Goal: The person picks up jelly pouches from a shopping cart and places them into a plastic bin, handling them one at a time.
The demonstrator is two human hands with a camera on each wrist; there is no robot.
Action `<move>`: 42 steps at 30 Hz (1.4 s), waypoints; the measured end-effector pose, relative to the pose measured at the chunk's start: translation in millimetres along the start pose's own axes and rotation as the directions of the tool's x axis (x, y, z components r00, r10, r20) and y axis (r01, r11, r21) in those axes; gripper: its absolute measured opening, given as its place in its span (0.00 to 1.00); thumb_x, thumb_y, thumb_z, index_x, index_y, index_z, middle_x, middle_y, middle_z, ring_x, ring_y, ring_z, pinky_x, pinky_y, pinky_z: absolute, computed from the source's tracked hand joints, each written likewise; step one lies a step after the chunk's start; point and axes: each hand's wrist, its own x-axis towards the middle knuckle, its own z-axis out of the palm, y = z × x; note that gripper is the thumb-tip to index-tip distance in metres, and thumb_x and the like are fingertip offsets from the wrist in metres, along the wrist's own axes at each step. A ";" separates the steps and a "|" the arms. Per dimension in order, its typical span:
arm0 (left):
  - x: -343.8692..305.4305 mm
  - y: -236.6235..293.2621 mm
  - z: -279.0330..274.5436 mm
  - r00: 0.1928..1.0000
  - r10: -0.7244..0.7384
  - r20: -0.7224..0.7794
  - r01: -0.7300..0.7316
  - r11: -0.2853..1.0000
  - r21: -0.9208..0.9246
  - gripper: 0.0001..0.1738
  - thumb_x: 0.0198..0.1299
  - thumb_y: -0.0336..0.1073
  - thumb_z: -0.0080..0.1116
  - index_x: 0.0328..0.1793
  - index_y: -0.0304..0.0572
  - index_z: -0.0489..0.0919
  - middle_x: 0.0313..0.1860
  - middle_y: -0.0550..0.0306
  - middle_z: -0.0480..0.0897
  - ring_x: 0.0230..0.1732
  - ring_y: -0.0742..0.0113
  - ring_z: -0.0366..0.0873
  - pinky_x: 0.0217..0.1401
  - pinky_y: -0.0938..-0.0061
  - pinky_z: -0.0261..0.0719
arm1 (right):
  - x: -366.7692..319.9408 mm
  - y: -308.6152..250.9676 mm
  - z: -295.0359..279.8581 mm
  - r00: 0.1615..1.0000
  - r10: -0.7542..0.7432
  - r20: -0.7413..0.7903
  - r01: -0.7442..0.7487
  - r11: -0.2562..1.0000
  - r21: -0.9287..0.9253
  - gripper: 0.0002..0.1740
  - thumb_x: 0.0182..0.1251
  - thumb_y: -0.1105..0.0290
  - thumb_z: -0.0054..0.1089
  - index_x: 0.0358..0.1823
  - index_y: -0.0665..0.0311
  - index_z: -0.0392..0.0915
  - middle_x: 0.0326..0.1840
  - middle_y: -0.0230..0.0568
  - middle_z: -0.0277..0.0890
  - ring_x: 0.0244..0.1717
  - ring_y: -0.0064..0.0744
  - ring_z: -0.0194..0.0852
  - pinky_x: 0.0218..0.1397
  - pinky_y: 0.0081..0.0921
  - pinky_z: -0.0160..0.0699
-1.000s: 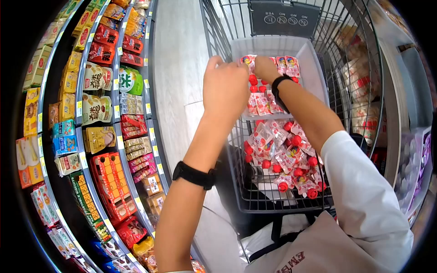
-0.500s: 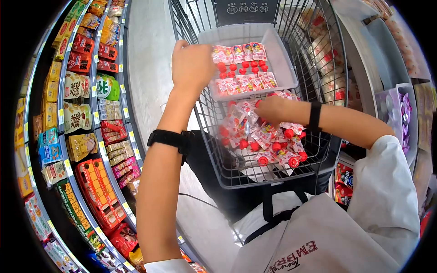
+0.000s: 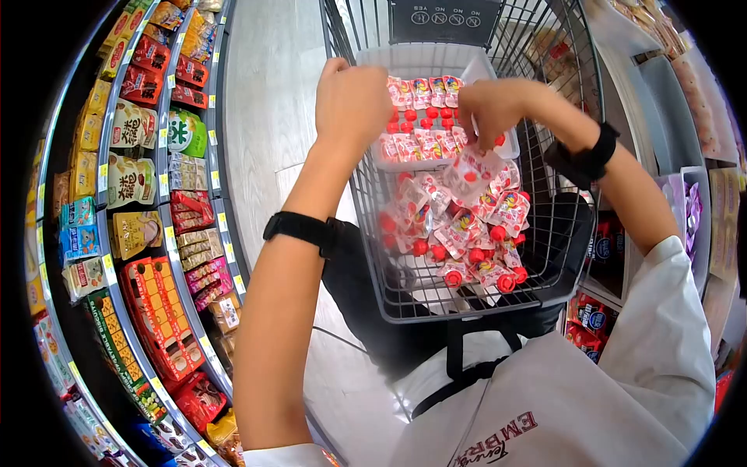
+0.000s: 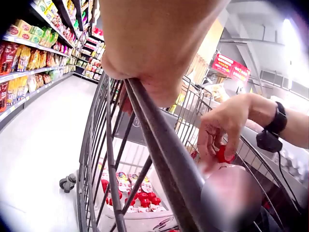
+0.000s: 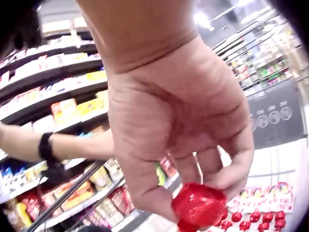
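My right hand [image 3: 494,109] pinches a jelly drink pouch [image 3: 472,173] by its red cap [image 5: 198,205], and the pouch hangs below the fingers. It is over the near right part of a translucent plastic bin [image 3: 436,56]. Inside the bin, pink-and-white pouches [image 3: 432,92] lie in two rows, their red caps facing each other. More of these pouches [image 3: 467,229] are heaped loosely in the shopping cart, on the near side of the bin. My left hand [image 3: 352,105] grips the cart's side rail [image 4: 161,140]; most of its fingers are hidden behind the wrist.
The wire shopping cart [image 3: 372,272] encloses bin and heap. Shelves of packaged snacks [image 3: 159,311] run along the left, beyond a strip of pale floor [image 3: 261,124]. On the right stand display bins [image 3: 669,97] close to the cart.
My right hand has gone from the bin down into the loose heap and come back up toward the bin with a pouch. The left hand stays on the cart rail.
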 end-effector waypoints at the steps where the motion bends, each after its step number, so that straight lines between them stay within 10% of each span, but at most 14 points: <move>1: 0.2 0.5 -1.5 1.000 -0.006 0.008 0.006 1.000 -0.021 0.10 0.54 0.29 0.49 0.24 0.36 0.80 0.20 0.45 0.79 0.23 0.50 0.75 0.55 0.64 0.68 | -0.1 12.2 -10.5 0.999 0.034 0.028 -0.039 0.982 0.187 0.21 0.37 0.68 0.74 0.37 0.65 0.86 0.26 0.41 0.82 0.28 0.32 0.82 0.29 0.30 0.79; 3: 1.7 1.5 -3.9 1.000 -0.008 0.004 0.008 1.000 -0.025 0.10 0.54 0.29 0.49 0.23 0.36 0.79 0.19 0.46 0.79 0.23 0.50 0.75 0.55 0.65 0.68 | 14.1 38.7 -13.2 0.998 0.054 0.021 -0.058 0.946 0.320 0.21 0.40 0.73 0.72 0.40 0.70 0.81 0.27 0.40 0.82 0.26 0.29 0.81 0.28 0.25 0.80; 6: 1.7 1.4 -2.6 1.000 -0.021 0.018 0.021 0.999 -0.030 0.10 0.53 0.29 0.50 0.23 0.37 0.79 0.19 0.46 0.79 0.22 0.51 0.74 0.54 0.65 0.68 | 57.3 76.2 0.5 0.939 0.303 -0.163 -0.020 0.520 0.854 0.14 0.46 0.78 0.71 0.36 0.72 0.79 0.37 0.43 0.80 0.32 0.31 0.82 0.34 0.24 0.87; 13: 3.4 3.3 -3.7 1.000 -0.014 0.018 0.014 1.000 -0.007 0.09 0.52 0.29 0.50 0.22 0.38 0.78 0.18 0.46 0.78 0.22 0.52 0.75 0.53 0.65 0.68 | 209.4 97.7 65.8 0.818 0.555 -0.153 0.249 -0.102 0.963 0.13 0.48 0.76 0.72 0.34 0.72 0.79 0.34 0.41 0.80 0.33 0.29 0.83 0.32 0.23 0.86; 15: 2.7 4.5 -4.7 0.999 -0.022 0.049 0.022 1.000 0.006 0.09 0.52 0.29 0.50 0.22 0.37 0.78 0.18 0.46 0.78 0.22 0.52 0.76 0.54 0.65 0.68 | 249.5 99.6 83.7 0.740 0.651 -0.170 0.069 0.178 0.982 0.11 0.49 0.71 0.70 0.30 0.71 0.80 0.34 0.43 0.82 0.34 0.32 0.85 0.32 0.26 0.84; 19: 2.9 1.7 -2.0 0.998 -0.014 0.065 0.014 1.000 0.010 0.09 0.51 0.28 0.51 0.21 0.37 0.79 0.19 0.47 0.79 0.23 0.53 0.76 0.54 0.65 0.68 | 294.4 101.3 101.7 0.696 0.704 -0.141 -0.058 0.251 0.966 0.12 0.48 0.66 0.66 0.29 0.69 0.81 0.35 0.46 0.83 0.34 0.36 0.85 0.33 0.29 0.82; 21: 3.0 1.5 -1.1 0.999 -0.003 0.045 0.001 0.999 0.037 0.07 0.47 0.27 0.53 0.19 0.38 0.79 0.18 0.47 0.78 0.22 0.54 0.77 0.54 0.65 0.69 | 259.5 80.0 81.2 0.679 0.636 -0.365 -0.206 0.643 0.737 0.11 0.48 0.65 0.61 0.28 0.66 0.82 0.33 0.48 0.84 0.35 0.41 0.85 0.36 0.30 0.83; 23: 2.0 3.0 -2.6 1.000 0.014 0.017 -0.015 0.998 0.063 0.06 0.44 0.26 0.55 0.17 0.39 0.78 0.17 0.48 0.78 0.22 0.55 0.77 0.54 0.66 0.69 | 266.2 87.2 79.6 0.734 0.615 -0.288 -0.163 0.571 0.805 0.15 0.46 0.60 0.66 0.29 0.65 0.83 0.33 0.46 0.83 0.33 0.39 0.85 0.35 0.30 0.82; 25: 3.2 4.0 -3.0 0.999 -0.008 0.044 0.006 0.998 0.063 0.06 0.43 0.26 0.55 0.16 0.39 0.78 0.17 0.47 0.78 0.22 0.55 0.77 0.54 0.67 0.69 | 266.2 89.1 75.3 0.712 0.698 -0.081 -0.036 0.152 0.988 0.21 0.46 0.54 0.70 0.31 0.68 0.83 0.33 0.46 0.83 0.33 0.38 0.84 0.34 0.32 0.82; 31: 1.7 3.9 -3.6 0.999 -0.003 0.054 -0.002 0.996 0.086 0.06 0.43 0.26 0.55 0.17 0.40 0.78 0.16 0.48 0.78 0.22 0.56 0.76 0.54 0.67 0.69 | 233.7 73.7 56.3 0.623 0.706 -0.335 0.278 0.200 0.939 0.16 0.54 0.64 0.66 0.34 0.74 0.78 0.30 0.48 0.78 0.26 0.37 0.80 0.27 0.33 0.77; 34: 2.4 3.0 -3.2 0.996 -0.010 0.093 0.003 0.997 0.077 0.08 0.49 0.28 0.51 0.20 0.37 0.78 0.17 0.46 0.78 0.21 0.53 0.75 0.55 0.65 0.68 | 219.1 70.8 57.1 0.614 0.624 -0.483 0.134 0.521 0.843 0.15 0.55 0.66 0.61 0.37 0.74 0.79 0.41 0.56 0.79 0.40 0.45 0.83 0.38 0.35 0.80; 37: 3.2 5.8 -5.5 0.996 -0.025 0.087 0.017 0.996 0.088 0.05 0.43 0.27 0.56 0.18 0.40 0.79 0.17 0.48 0.79 0.22 0.57 0.77 0.56 0.67 0.68 | 235.8 65.6 72.0 0.367 0.455 -0.811 -0.054 0.881 0.470 0.27 0.55 0.51 0.60 0.42 0.71 0.82 0.50 0.60 0.78 0.57 0.54 0.74 0.56 0.42 0.73; 39: 3.7 5.7 -5.6 0.996 -0.017 0.085 0.009 0.995 0.100 0.05 0.43 0.27 0.56 0.18 0.41 0.80 0.17 0.48 0.79 0.22 0.57 0.77 0.56 0.67 0.68 | 256.2 60.8 80.0 0.679 0.342 -0.650 -0.281 0.939 0.200 0.28 0.55 0.51 0.59 0.46 0.69 0.81 0.54 0.61 0.74 0.63 0.60 0.66 0.64 0.43 0.66; 42: 2.9 3.1 -5.0 0.994 -0.021 0.104 0.011 0.995 0.097 0.06 0.46 0.27 0.54 0.20 0.39 0.79 0.18 0.47 0.79 0.22 0.56 0.77 0.56 0.66 0.68 | 264.3 71.1 82.5 0.723 0.298 -0.623 -0.207 0.954 0.216 0.29 0.56 0.50 0.58 0.51 0.67 0.79 0.55 0.62 0.72 0.58 0.58 0.71 0.59 0.44 0.72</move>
